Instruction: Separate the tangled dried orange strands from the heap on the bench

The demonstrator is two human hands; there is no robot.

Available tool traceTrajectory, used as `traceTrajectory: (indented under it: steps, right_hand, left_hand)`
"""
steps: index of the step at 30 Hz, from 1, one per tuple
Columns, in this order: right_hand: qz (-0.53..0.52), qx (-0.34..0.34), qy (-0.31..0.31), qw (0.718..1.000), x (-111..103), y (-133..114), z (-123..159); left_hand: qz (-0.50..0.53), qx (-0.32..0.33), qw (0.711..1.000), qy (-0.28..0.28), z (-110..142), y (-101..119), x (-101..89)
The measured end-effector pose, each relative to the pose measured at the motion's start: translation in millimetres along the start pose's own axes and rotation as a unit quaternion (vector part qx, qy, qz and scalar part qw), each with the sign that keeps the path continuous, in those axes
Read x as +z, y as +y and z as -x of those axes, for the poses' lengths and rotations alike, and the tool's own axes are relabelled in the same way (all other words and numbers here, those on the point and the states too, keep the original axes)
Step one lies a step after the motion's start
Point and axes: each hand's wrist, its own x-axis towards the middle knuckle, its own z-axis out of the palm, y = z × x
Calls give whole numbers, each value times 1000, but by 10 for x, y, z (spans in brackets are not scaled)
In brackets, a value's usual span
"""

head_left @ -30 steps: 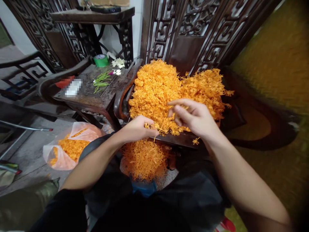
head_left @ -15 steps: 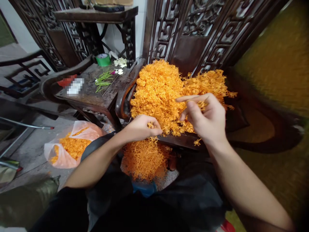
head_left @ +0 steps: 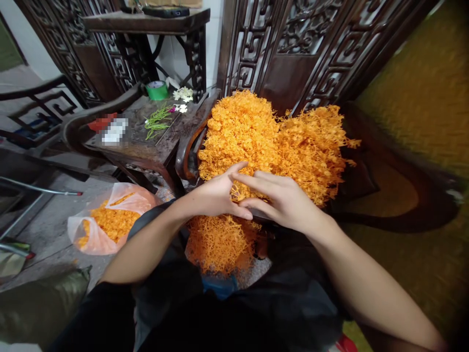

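A small bunch of orange flowers [head_left: 238,190] shows between my two hands. My left hand [head_left: 210,196] has its thumb and forefinger spread around the flowers, which rest against its palm; its other fingers are mostly hidden. From the right, my right hand [head_left: 286,198] reaches in, thumb and fingers stretched out and apart, the tips at the flowers and close to my left hand. Behind them a big heap of orange blossoms [head_left: 242,127] lies on a dark wooden chair. Below my hands sits a mass of bare orange stems [head_left: 222,244], above something blue.
A pale plastic bag [head_left: 97,239] with orange petals stands on the floor at left. On the low wooden table [head_left: 146,151] lie green tape [head_left: 157,91], green stems [head_left: 157,122] and white flowers [head_left: 183,94]. The curved chair arm [head_left: 186,154] stands beside the heap.
My right hand has moved left and down from the heap to meet my left hand. My left hand's thumb and forefinger have opened from a pinch.
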Motion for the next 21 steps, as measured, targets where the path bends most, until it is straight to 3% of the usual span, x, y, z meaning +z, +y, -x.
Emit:
traceTrajectory:
  steps: [4,8,11,15,17,21]
  right_hand:
    - [21,-17,-27,999,-57,-13,22]
    - [20,8,-29,999,-34,-2,34]
    - [35,19,-43,998,-35,10,44]
    - [56,41,-64,996,-46,-1,71]
    - [71,57,-37,995,-8,-27,73]
    - [39,106,96,989,127,6,23]
  left_hand:
    - [33,-7,999,-29,3,-48,-34]
    - [82,-11,996,-15,15,-61,-42]
    - [131,-30,989,-54,48,-44,-33]
    - [112,-73,987,-93,69,24,-14]
    - [89,-77,990,-82,62,72,-4]
    - [35,-73,996,-45,59,171,7]
